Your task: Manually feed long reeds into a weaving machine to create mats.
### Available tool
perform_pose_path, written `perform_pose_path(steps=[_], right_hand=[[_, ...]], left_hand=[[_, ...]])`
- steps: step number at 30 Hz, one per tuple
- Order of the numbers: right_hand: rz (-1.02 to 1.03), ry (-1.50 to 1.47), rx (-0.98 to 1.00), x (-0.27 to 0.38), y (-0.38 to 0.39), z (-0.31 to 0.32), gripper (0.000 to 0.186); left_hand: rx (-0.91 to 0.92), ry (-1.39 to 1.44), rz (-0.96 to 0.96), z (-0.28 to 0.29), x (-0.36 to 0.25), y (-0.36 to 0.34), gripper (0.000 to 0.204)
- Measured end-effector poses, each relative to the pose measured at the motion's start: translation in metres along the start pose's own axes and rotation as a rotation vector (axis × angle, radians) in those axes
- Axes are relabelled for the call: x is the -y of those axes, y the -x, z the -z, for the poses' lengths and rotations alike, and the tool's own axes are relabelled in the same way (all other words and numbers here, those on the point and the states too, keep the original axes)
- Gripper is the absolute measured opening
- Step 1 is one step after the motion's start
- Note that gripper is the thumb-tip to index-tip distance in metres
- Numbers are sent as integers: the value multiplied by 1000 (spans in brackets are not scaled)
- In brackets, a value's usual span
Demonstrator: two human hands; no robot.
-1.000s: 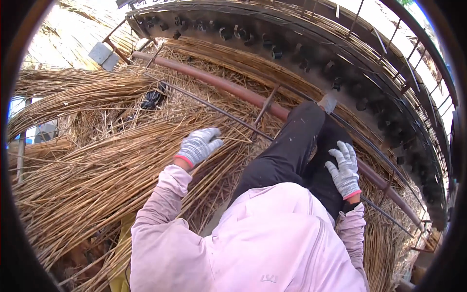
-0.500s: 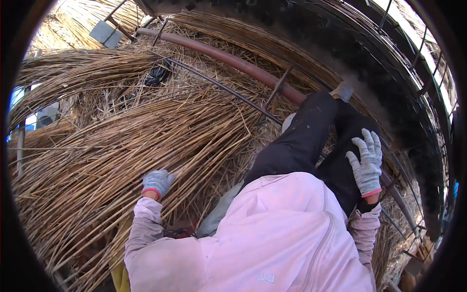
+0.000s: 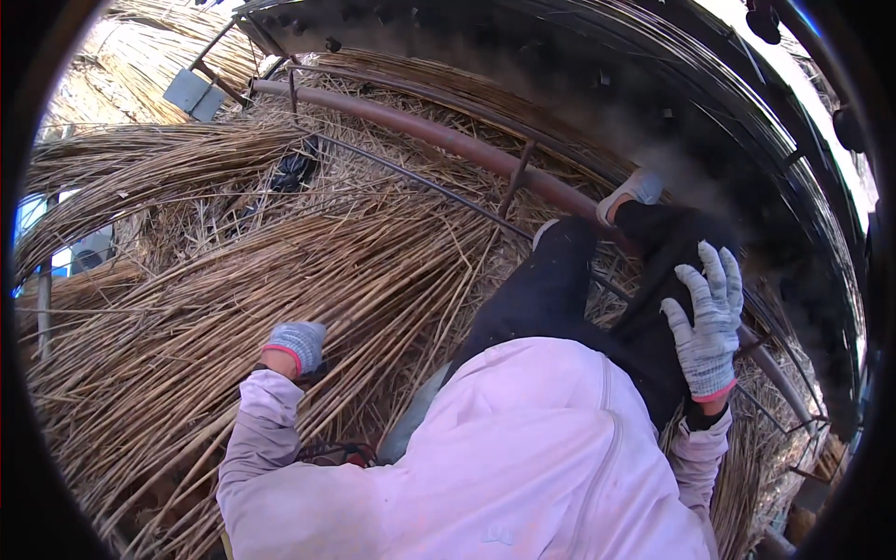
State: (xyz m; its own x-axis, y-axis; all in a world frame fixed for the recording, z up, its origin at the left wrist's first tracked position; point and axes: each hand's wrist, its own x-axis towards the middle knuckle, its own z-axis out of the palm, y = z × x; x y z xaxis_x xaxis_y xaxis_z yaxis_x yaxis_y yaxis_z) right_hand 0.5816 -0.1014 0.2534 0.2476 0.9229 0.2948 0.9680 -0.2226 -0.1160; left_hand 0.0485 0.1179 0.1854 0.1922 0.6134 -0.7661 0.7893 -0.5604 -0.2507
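Observation:
My left hand (image 3: 299, 345), in a grey knit glove with a red cuff, is curled closed over a wide bundle of dry reeds (image 3: 201, 345). Its fingertips are turned away, so what they grip, if anything, is hidden. On the other side, my right hand (image 3: 707, 322) wears a matching glove. Its fingers are stretched and spread beside my right thigh and knee, in dark trousers (image 3: 532, 289). One light grey shoe (image 3: 632, 193) shows by a red-brown pipe (image 3: 420, 131); the other is mostly covered by my leg.
Thin metal rods (image 3: 425, 185) and short crossbars (image 3: 516, 180) run along the pipe. Beyond it curves a large dark surface (image 3: 737, 177) with dust near it. A black plastic scrap (image 3: 292, 172) lies among the reeds. A grey plate (image 3: 193, 94) is fixed at the far left.
My right leg has shifted and its shoe has come left and nearer, beside the pipe. My left hand has moved slightly left and curled more. My right hand remains spread.

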Motion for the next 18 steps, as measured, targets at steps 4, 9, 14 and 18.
perform_pose_path(steps=[4, 9, 14, 18], right_hand=[[15, -48, -33, 6, -3, 8, 46], [26, -38, -54, 7, 0, 9, 46], [50, 15, -64, 20, -9, 22, 46], [153, -334, -111, 32, -37, 46, 52]], left_hand=[[-215, -125, 282, 48, 44, -8, 21], [-320, -188, 183, 116, 1, 14, 16], [-624, -272, -76, 178, -96, 31, 8], [-399, -531, -222, 249, -173, 29, 17]])
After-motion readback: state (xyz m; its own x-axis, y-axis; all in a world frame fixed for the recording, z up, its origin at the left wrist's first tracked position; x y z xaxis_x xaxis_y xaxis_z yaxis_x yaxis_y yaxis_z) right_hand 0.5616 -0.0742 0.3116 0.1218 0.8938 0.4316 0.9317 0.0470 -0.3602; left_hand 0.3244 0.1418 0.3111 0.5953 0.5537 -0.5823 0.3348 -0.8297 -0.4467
